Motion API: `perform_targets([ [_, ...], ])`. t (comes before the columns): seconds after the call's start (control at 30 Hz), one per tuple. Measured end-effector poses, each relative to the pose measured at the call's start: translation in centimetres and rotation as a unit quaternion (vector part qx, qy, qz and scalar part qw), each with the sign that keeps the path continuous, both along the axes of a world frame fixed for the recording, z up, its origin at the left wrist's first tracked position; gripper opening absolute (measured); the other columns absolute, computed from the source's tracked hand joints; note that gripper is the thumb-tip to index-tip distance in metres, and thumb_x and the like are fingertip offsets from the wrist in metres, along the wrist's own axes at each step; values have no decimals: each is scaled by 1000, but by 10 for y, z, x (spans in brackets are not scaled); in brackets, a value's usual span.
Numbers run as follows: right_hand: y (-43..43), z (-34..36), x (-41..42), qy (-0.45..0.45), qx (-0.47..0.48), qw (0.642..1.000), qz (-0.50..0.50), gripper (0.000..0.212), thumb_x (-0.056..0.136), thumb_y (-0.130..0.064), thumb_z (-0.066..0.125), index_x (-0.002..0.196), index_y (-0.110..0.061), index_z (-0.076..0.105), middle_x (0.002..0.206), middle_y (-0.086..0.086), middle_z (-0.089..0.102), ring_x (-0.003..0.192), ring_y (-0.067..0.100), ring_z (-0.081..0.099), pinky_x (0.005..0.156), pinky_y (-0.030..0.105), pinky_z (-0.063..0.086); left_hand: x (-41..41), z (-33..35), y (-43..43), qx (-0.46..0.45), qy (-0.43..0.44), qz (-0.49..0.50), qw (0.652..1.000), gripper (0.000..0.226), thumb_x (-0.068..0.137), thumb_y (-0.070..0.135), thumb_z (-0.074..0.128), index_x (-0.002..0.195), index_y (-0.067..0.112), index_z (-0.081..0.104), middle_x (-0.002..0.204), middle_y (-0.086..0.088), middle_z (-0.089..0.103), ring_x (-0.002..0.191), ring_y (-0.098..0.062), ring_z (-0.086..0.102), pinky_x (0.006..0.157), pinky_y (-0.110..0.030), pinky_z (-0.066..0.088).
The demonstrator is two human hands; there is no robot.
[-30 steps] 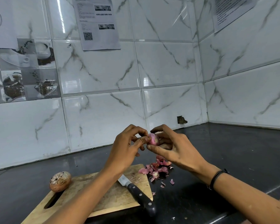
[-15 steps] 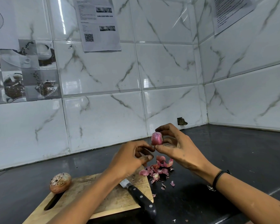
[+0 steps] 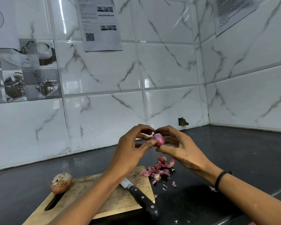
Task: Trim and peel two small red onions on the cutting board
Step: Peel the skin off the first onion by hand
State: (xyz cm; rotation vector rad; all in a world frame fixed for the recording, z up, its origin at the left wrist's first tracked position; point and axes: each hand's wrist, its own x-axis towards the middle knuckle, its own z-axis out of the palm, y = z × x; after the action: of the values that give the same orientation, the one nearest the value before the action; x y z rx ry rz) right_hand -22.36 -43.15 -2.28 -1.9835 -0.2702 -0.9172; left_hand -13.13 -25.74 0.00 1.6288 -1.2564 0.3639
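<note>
Holds a small red onion (image 3: pixel 159 140) up in the air between both hands, above the dark counter (image 3: pixel 237 159) and just past the far right corner of the wooden cutting board (image 3: pixel 118 198). Grips it with the right hand (image 3: pixel 182 150), thumb underneath, fingers curled over the top and the far side. Pinches at its left side with the left hand (image 3: pixel 130 150), thumb tip pressed on the glossy purple skin, forefinger hooked down toward the top end. Cannot tell from here whether any skin is caught between those two fingers.

At the far left corner of the board, just beyond the handle slot: a second onion (image 3: pixel 61 182), in dry brown papery skin, hairy root end turned toward the camera, well apart from the hands.

Across the board, a knife (image 3: pixel 141 198), blade partly hidden under the left forearm, black riveted handle jutting over the board's near right edge.

On the counter, just beside the board's far right corner and below the hands: a loose heap of pink and red peels (image 3: pixel 159 169), with a few small scraps scattered nearer the camera.

Round the right wrist, a black band (image 3: pixel 220 179).

Behind, white marble-look wall tiles (image 3: pixel 169 70) meeting in a corner; stuck on them, a printed sheet (image 3: pixel 101 23) with a QR code, another sheet (image 3: pixel 230 12) on the right wall, and coffee-cup picture tiles (image 3: pixel 23 70) at the left.
</note>
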Motion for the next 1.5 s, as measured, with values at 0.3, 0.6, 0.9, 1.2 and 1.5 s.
perform_targets([
  [0.3,2,-2,2,76,22,994,80,47,79,-22,70,126,-23,67,120,-3,72,111,17,69,94,32,58,7,-2,2,6,-16,-43,999,23,70,30,83,89,26,71,98,5,64,94,-9,67,75,-26,61],
  [0.6,0,-7,5,73,30,994,82,52,73,-21,74,125,-19,69,117,0,74,108,21,70,95,36,57,4,-3,1,21,-17,-57,998,20,76,14,85,87,20,69,94,2,62,90,-8,65,69,-19,57],
  [0.9,4,-7,3,70,12,996,59,50,77,-13,72,126,-22,70,116,-3,75,107,20,71,100,44,55,5,-2,3,25,-5,-32,999,19,73,23,87,85,22,73,91,8,66,93,-8,66,76,-31,58],
  [1.2,0,-7,5,54,30,996,65,49,75,-14,73,122,-21,69,115,-1,75,106,19,71,97,38,57,2,-4,-1,25,-55,-5,998,14,81,12,81,84,19,69,95,6,60,92,-2,61,69,-12,50],
  [1.5,-2,-7,4,72,27,994,72,47,82,-3,73,126,-17,67,116,0,74,105,18,72,95,33,56,7,-1,4,17,-8,-21,1000,21,78,16,85,97,20,76,93,8,72,89,-8,70,72,-28,62],
])
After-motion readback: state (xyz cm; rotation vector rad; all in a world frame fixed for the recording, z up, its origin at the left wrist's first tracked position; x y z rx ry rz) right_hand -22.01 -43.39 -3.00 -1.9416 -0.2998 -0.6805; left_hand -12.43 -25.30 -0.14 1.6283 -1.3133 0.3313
